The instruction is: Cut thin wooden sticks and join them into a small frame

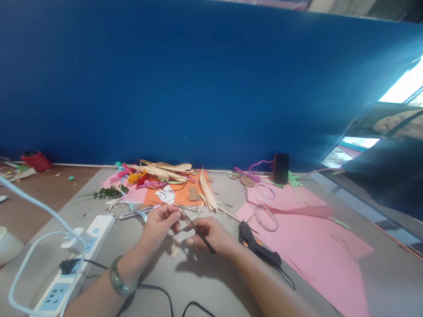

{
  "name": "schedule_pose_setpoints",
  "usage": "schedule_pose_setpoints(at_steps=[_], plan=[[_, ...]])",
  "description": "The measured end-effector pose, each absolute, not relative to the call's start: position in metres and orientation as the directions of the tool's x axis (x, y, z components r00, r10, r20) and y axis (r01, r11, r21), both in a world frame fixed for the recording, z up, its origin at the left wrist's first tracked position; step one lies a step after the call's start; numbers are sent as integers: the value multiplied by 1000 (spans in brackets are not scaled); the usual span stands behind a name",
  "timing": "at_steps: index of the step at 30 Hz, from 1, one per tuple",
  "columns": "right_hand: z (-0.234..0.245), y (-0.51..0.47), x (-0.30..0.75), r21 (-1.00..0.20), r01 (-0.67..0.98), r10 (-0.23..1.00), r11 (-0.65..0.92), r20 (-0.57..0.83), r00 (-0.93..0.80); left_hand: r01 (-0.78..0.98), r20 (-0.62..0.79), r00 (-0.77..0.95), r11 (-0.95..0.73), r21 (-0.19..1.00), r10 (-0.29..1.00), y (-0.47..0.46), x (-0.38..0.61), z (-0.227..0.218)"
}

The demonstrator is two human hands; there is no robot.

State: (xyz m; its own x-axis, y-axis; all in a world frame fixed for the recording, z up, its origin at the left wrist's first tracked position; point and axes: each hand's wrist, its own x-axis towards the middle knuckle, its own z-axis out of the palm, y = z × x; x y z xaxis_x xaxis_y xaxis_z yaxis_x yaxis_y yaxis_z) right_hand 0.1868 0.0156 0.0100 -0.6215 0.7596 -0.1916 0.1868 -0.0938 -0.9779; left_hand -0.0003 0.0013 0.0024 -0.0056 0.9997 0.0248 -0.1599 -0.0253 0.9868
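My right hand [213, 235] is closed around a slim black stick-like tool [203, 237], tweezers or a pen-like thing, which slants up toward my other hand. Beside it, my left hand [164, 220] is pinched close to the tool's upper end, its thumb against the fingers. What that pinch holds is too small to make out. A thin pale strip shows between the two hands. Just below them, a piece of dry husk [175, 249] lies on the grey table [198, 290]. A black glue gun [257, 246] rests to the right of my right forearm.
Husk strips [165, 169], wooden discs [193, 193] and orange paper [152, 197] lie at the back, before a blue partition [198, 88]. Pink sheets [317, 246] cover the right side. A white power strip [59, 288] with looping cables is at left. A black box [280, 168] stands upright.
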Motion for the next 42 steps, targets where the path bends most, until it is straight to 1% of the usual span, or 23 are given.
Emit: schedule_pose_setpoints(at_steps=[8,21,35,42], plan=[[8,17,187,-967,237,776,-92,-219,-592,-176,2,-6,-3,984,1000,1,-1,0],[10,18,189,-966,257,782,-8,-167,-601,-220,-14,-9,12,975,1000,2,2,4],[17,24,199,-926,368,769,86,-173,-615,-198,-7,14,10,980,1000,-2,3,7],[24,24,202,-928,366,764,70,-187,-618,-205,-14,26,19,979,1000,-2,4,6]])
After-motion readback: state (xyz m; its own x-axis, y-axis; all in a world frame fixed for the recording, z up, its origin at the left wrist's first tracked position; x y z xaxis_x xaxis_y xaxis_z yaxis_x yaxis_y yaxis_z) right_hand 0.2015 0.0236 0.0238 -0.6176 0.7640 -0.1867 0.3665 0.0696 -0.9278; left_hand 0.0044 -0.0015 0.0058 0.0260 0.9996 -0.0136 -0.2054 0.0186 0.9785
